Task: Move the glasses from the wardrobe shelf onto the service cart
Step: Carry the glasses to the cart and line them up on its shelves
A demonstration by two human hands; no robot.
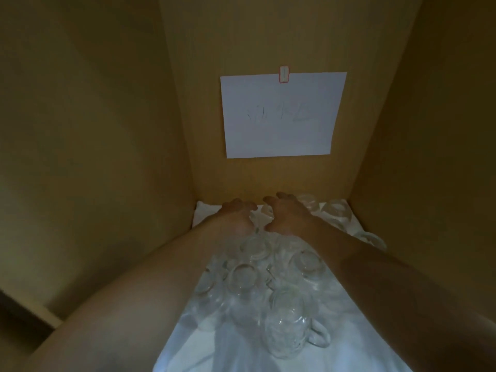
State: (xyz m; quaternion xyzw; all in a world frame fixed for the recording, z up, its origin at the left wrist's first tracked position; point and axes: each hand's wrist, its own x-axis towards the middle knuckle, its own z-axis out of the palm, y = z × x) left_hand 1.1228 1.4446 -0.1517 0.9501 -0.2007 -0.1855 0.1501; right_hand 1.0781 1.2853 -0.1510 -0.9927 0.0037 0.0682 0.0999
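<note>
Glasses (257,272) are clustered upside down on the white-lined wardrobe shelf (214,350). Beyond them, near the paper sheet (281,116), both hands (236,214) (288,213) are curled over rear glasses; grasping seems underway, lifting is needed next.

No text can be read with certainty. A white sheet of paper (281,115) hangs on the back wall of the wardrobe, in the upper middle of the frame, and bears a line of faint handwritten pencil strokes across its centre; they are too pale and blurred to make out. At the sheet's top edge sits a small white sticker (283,74) with a red border and a single dark vertical stroke, which may be the number 1.
</note>
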